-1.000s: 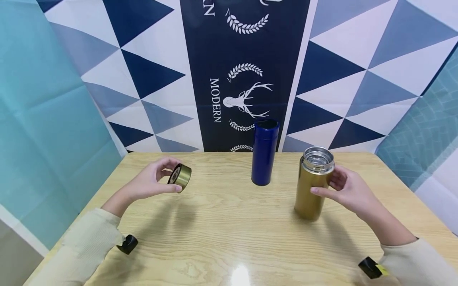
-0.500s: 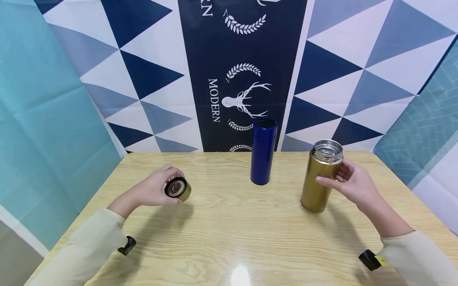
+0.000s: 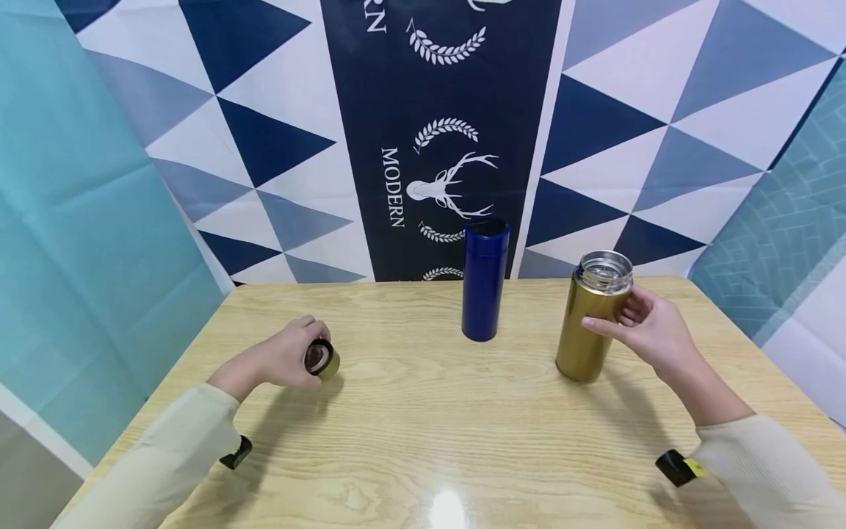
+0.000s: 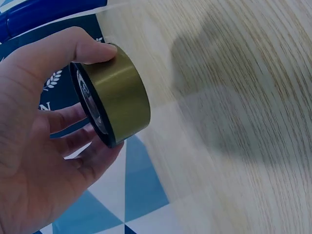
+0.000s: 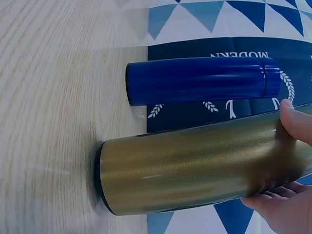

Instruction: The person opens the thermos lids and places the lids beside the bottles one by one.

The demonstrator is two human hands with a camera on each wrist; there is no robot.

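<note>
On the left of the head view, my left hand pinches a round gold lid between thumb and fingers. The lid is tipped on its side, its hollow dark-rimmed underside turned toward the palm. In the left wrist view a gap shows between the gold lid and the wooden tabletop. My right hand grips a gold thermos bottle around its upper body. The thermos stands upright with its steel mouth uncovered. In the right wrist view its dark base is at or very near the tabletop; contact is hard to tell.
A blue thermos bottle with its top on stands toward the back, left of the gold one. The wooden table ends at a patterned cloth backdrop. Black wrist straps show by the sleeves.
The left hand has lowered the lid and brought it slightly left, turning it over. The right hand has carried the gold thermos a little right and farther back.
</note>
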